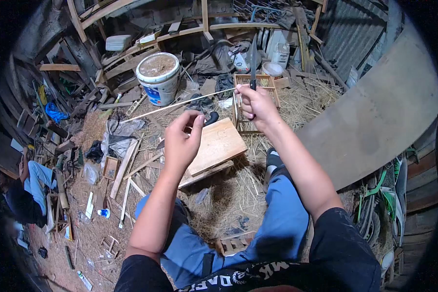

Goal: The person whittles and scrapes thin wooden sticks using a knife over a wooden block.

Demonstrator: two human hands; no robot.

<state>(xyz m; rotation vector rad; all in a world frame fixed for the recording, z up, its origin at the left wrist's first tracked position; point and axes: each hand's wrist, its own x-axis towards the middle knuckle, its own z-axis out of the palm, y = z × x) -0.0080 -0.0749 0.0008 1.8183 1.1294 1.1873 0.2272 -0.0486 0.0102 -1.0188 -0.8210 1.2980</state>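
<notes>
My right hand [259,104] is closed around the black handle of a knife [253,61], its blade pointing up. A long thin wooden strip [180,103] runs from that hand's thumb and finger down to the left. My left hand [184,138] hovers lower, over the left side of a wooden block [219,146], thumb and forefinger curled together; whatever they hold, if anything, is hidden. Behind it shows a curved black handle [211,118] at the block's far edge. A dark blade tip pokes out left of this hand; I cannot tell whether it touches the hand.
A white bucket [158,87] stands ahead, with a small slatted wooden crate [272,90] right of it. A large board [374,112] leans at the right, near a green motorcycle [387,190]. Another person [29,190] sits at the left. Wood scraps and shavings litter the floor.
</notes>
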